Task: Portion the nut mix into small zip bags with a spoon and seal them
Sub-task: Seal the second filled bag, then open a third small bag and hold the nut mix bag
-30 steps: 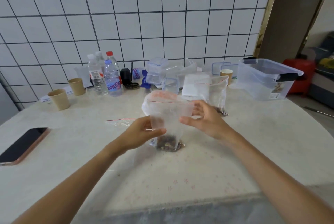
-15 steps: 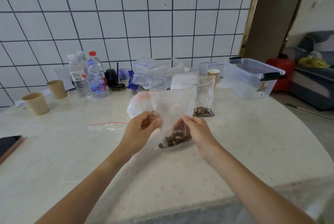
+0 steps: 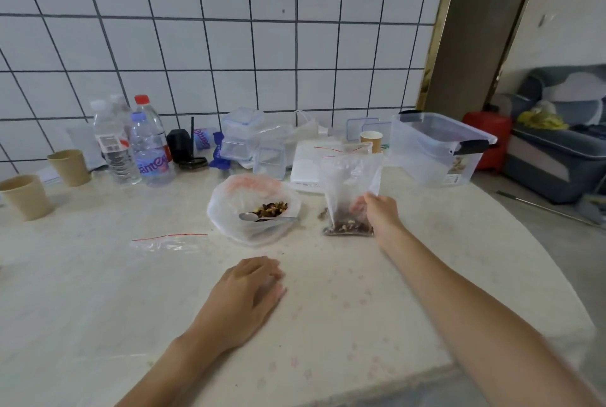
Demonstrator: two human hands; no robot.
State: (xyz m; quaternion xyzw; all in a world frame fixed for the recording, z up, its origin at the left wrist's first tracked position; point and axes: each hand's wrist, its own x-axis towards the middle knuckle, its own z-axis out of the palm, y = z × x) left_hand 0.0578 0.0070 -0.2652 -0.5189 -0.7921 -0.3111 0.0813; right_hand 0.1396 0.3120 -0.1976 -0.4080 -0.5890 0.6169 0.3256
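Surface: a pale marbled table (image 3: 98, 291) stands against a white tiled wall with dark grout.
Bag axis: the small clear zip bag with a red seal line (image 3: 349, 190) stands upright, its long axis vertical, mouth up, nuts settled at the bottom on the table.
Bag and hands: the right hand (image 3: 382, 213) pinches the bag's right edge low down; the left hand (image 3: 246, 295) lies well apart, nearer the person.
Left hand: palm down on the table, fingers loosely curled, holding nothing.
Bag look: crinkled, mostly empty, a dark brown layer of nut mix inside; whether the seal is pressed closed cannot be told.
Beside it: left of the bag, an open white plastic bag of nut mix (image 3: 254, 209) holds a metal spoon (image 3: 259, 218).
Further left: an empty flat zip bag (image 3: 167, 242) lies on the table.
Behind: a clear lidded storage box with black clips (image 3: 439, 147).
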